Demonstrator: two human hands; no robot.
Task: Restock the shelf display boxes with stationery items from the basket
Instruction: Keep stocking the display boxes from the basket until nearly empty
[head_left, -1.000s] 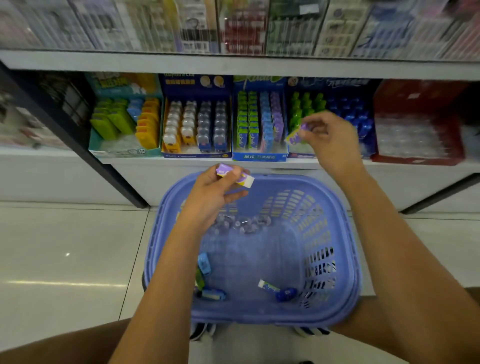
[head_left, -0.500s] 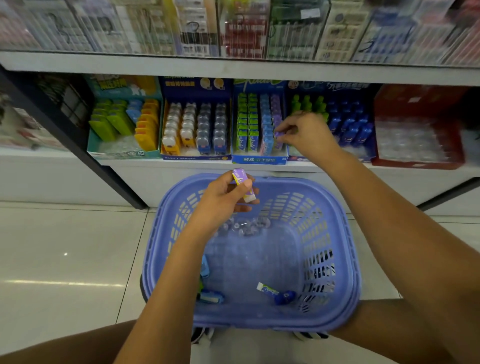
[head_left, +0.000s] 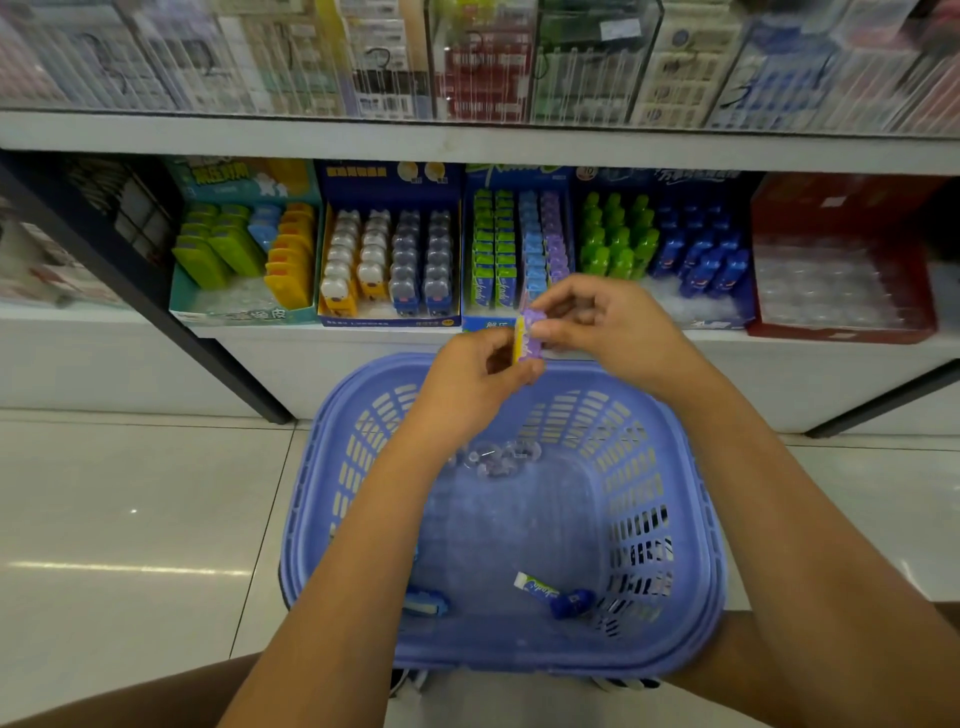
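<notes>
Brings the right hand (head_left: 608, 332) back off the display box (head_left: 488, 323) after reaching into it a moment ago. Meets the left hand (head_left: 467, 387) just above the far rim of the basket (head_left: 311, 467). Pinches the purple pack (head_left: 531, 338) from both sides, each grip closed on it. Looks like a handover, one more bound for the purple column (head_left: 553, 234). Open air from here up to the box lip, just beyond. Leaves loose pieces (head_left: 535, 587) down in the basket.

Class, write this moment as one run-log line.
left hand: pinches purple pack | right hand: pinches same pack | where: above basket | basket contents: few small items inside
</notes>
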